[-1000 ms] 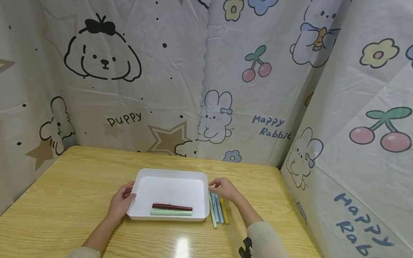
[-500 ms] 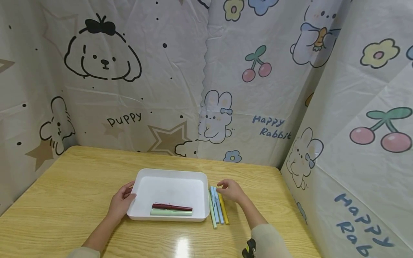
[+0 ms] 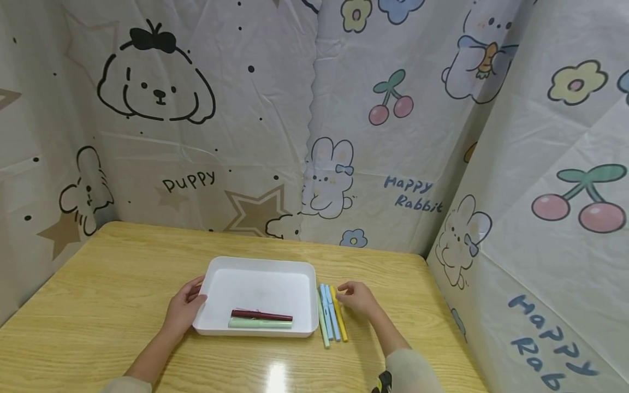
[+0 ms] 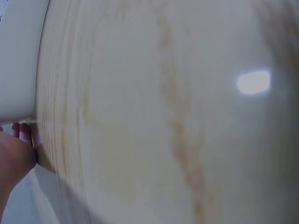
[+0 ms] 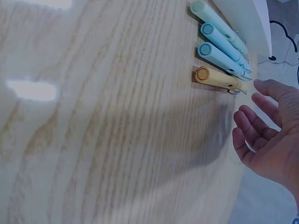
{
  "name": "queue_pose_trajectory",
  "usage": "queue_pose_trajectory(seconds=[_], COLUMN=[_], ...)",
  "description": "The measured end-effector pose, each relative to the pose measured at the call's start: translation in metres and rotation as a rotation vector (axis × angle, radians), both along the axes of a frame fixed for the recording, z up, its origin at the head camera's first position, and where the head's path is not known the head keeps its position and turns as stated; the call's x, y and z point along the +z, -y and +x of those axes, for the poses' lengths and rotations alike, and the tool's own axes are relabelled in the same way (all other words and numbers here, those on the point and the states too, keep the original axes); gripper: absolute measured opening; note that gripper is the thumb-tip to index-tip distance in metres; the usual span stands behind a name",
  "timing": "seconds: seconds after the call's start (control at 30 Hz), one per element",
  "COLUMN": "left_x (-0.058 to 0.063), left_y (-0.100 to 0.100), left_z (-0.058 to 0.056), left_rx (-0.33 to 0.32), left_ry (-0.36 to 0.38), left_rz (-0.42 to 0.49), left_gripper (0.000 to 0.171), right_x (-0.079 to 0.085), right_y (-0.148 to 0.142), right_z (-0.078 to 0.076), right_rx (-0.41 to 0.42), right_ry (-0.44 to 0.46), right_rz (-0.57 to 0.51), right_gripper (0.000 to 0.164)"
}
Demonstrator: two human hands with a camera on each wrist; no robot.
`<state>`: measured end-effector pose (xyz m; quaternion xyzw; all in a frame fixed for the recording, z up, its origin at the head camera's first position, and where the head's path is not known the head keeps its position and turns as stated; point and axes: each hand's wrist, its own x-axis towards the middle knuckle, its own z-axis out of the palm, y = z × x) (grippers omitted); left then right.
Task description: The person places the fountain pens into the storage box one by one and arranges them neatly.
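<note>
A white tray (image 3: 265,283) lies on the wooden table. My left hand (image 3: 183,309) grips its left side, thumb over the rim and fingers against the outer wall. In the tray, near its front wall, rest a dark red pen (image 3: 262,315) and a light green pen (image 3: 260,323), side by side. Right of the tray stand in a row another light green pen (image 3: 323,323), two light blue pens (image 5: 218,39) and a yellow pen (image 5: 216,78). My right hand (image 3: 358,298) hovers beside the yellow pen's far end, fingers loosely bent, holding nothing.
The table (image 3: 147,256) reaches back to a patterned cloth (image 3: 255,109) that hangs behind it. More of this cloth hangs along the right and left sides. Light glares off the tabletop near the front.
My right hand has drawn back from the tray's edge, rightward over the pens to beside the yellow one. The yellow pen's far end has shifted slightly left. My left hand has stayed put.
</note>
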<state>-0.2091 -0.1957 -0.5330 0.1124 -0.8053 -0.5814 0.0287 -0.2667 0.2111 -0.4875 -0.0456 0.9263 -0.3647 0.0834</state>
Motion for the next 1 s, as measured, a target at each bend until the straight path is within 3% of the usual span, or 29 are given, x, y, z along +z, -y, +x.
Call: queue_pose_trajectory(seconds=[0.63,1.0], left_x=[0.002,0.002], left_y=[0.000,-0.001], left_z=[0.001,0.002], left_rx=[-0.001,0.006], left_ry=[0.002,-0.007], left_rz=[0.007,-0.001], left_gripper=[0.051,0.049], right_x=[-0.015,-0.015], right_y=[-0.004,-0.003], right_z=[0.008,0.008], right_rx=[-0.017,-0.017], right_ry=[0.023,0.032], right_rz=[0.022,0.009], right_gripper=[0.033,0.033])
